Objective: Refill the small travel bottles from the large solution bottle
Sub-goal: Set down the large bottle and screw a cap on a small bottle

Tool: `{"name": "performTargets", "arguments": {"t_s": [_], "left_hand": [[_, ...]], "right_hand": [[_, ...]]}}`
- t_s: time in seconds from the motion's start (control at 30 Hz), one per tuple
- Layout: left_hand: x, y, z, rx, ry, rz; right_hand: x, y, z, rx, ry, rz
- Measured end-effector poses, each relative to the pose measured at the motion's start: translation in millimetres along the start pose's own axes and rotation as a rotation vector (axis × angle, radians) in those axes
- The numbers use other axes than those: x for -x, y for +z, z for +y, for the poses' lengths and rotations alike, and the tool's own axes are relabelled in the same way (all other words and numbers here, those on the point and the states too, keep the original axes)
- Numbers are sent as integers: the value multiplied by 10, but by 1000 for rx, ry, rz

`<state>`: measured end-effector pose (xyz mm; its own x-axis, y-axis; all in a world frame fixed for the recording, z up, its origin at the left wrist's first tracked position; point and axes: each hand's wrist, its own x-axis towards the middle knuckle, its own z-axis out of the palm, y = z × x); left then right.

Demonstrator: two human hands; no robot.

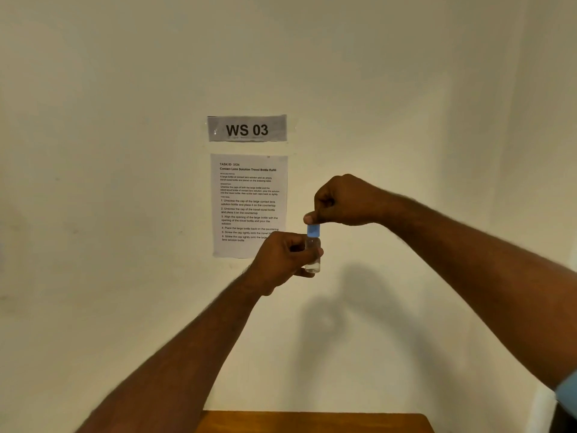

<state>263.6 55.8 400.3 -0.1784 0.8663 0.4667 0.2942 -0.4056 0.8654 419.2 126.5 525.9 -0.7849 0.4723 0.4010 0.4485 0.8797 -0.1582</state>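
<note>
A small clear plastic travel bottle point(312, 257) is held upright in the air before a cream wall point(125, 276). The left hand point(282, 259) grips its body, while the right hand point(342, 203) pinches its blue cap point(313, 230) from above. It seems nearly empty. The brown wooden worktop point(312, 422) lies below.

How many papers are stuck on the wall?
2. The WS 03 sign is on top; the instruction sheet hangs just below it, its bottom corner hidden behind the left hand.
</note>
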Motion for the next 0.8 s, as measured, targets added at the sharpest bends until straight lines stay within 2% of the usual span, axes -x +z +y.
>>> {"name": "performTargets", "arguments": {"t_s": [0.07,0.13,0.23,0.37,0.43,0.57,0.67,0.8], "left_hand": [[-3,6,11,4,1,2],[-13,8,9,-1,0,8],[-11,8,1,-16,4,2],[13,22,-18,1,-12,-7],[15,21,-26,3,-10,3],[20,-1,-42,-6,-14,7],[27,-5,-57,-23,-22,-3],[47,17,-77,-27,-29,-20]], "right_hand": [[15,-29,-7,-42,-11,19],[44,-77,13,-124,-44,-48],[63,-70,9,-116,-64,-117],[30,31,-22,21,-34,-43],[42,33,-24,14,-25,-3],[92,-13,-24,-154,-53,-139],[77,51,-19,-89,-53,-147],[55,130,-45,61,-14,-58]]}}
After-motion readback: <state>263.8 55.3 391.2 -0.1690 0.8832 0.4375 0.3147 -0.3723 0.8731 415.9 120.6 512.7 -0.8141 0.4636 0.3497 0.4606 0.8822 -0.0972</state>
